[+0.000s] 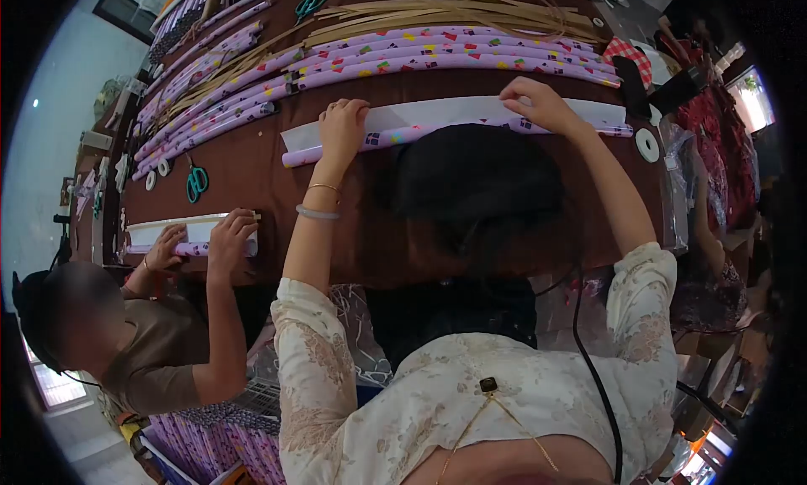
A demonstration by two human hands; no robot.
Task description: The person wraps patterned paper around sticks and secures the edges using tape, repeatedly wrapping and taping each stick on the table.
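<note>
A lilac patterned paper roll [403, 135] lies across the brown table in front of me, with its white inner side [429, 111] spread flat behind it. My left hand [343, 128], below which a gold bracelet and a pale bangle show on the wrist, rests on the left part of the sheet with fingers bent over it. Near the right part, my right hand [536, 105] is at the paper, its fingers curled and thumb close to the fingertips. Whether either hand pinches the paper edge is too small to tell.
Finished lilac rolls [454, 60] and tan strips [471, 13] lie behind the sheet. Teal scissors [197, 182] and white tape rolls [647, 145] are on the brown table [336, 224]. At left, a co-worker [160, 342] handles another sheet [197, 231].
</note>
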